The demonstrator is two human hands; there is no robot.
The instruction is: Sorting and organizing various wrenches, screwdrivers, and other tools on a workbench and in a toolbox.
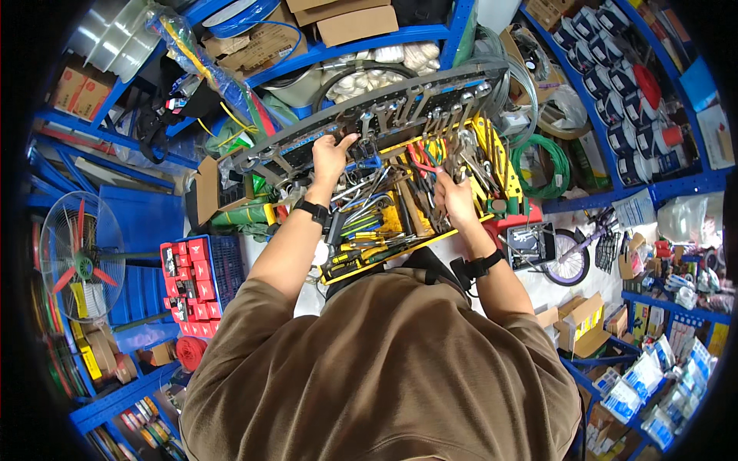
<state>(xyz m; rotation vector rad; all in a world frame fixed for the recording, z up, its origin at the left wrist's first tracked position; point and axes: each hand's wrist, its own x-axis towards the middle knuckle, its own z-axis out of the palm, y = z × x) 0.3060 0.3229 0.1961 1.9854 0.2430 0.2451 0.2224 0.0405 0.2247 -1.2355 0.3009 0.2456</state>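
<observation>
A yellow tool case or rack [361, 269] full of hand tools spreads out in front of me. My left hand [329, 160] is at the lower edge of a dark perforated panel [300, 142] hung with wrenches; its thumb sticks out and its fingers curl, partly hidden. My right hand [455, 201] is down among the pliers, fingers closed; what they hold is hidden. Red-handled pliers [421, 159] lie beside its fingertips. Between my hands are a hammer with a wooden handle [411, 207], hex keys [357, 219] and several screwdrivers [369, 252].
Blue shelving [361, 42] with boxes and cable surrounds me. To the left are a fan with red blades [83, 261] and a crate of red boxes [201, 276]. A green hose coil [563, 165] and a small bicycle [569, 257] are on the right.
</observation>
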